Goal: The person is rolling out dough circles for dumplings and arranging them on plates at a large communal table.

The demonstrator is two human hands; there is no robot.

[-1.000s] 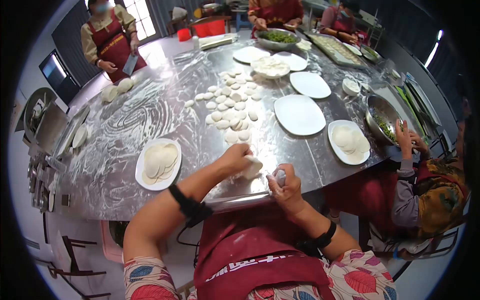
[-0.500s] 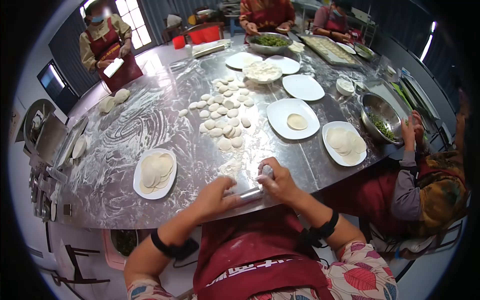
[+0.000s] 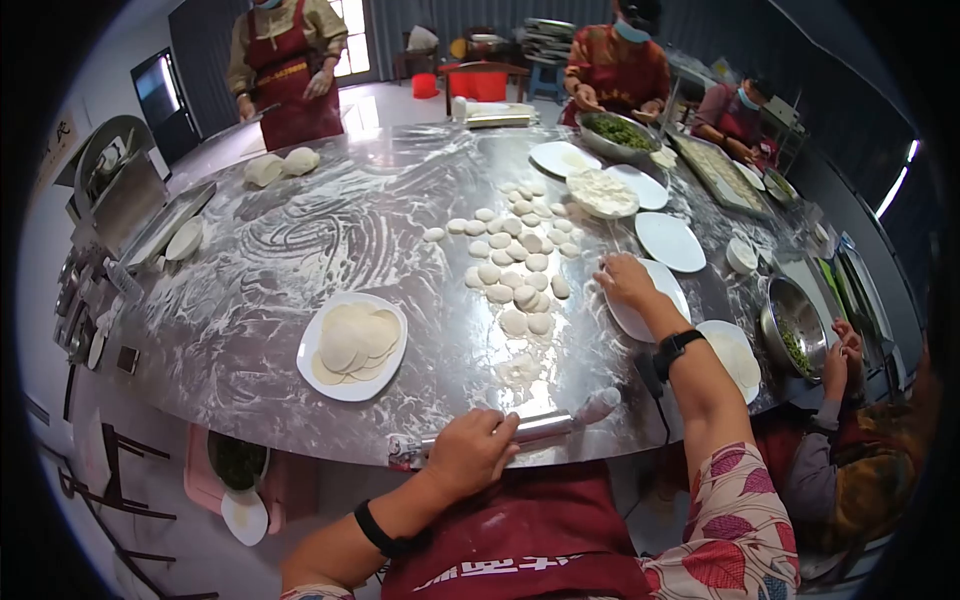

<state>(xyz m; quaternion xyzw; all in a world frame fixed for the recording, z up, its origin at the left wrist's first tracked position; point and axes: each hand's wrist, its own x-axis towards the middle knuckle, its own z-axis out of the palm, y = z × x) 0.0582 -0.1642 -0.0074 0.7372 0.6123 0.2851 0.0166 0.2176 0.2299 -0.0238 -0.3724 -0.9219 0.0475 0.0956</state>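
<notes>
My left hand [image 3: 472, 447] is closed around a metal rolling pin [image 3: 545, 427] at the table's near edge, and the pin's right handle sticks out free. My right hand [image 3: 628, 280] reaches forward, its bent fingers at the left corner of a white plate [image 3: 662, 318]. Whether they grip the rim cannot be made out; hand and forearm hide much of that plate. Left of these fingers lie several small flattened dough pieces [image 3: 515, 250]. A second plate [image 3: 378, 392] on the left bears a pile of rolled dough wrappers [image 3: 350, 343].
More wrappers [image 3: 735, 352] lie on a plate right of my forearm. A bowl of flour [image 3: 602, 190] and a white plate [image 3: 670, 242] stand farther back. Bowls of chopped greens [image 3: 620, 130] [image 3: 795, 335] sit near co-workers. Larger dough lumps [image 3: 282, 167] lie back left. A co-worker's hands [image 3: 845, 350] are at right.
My right hand has left the rolling pin and moved forward to the plate with the single wrapper. My left hand has closed over the pin. The view has swung left.
</notes>
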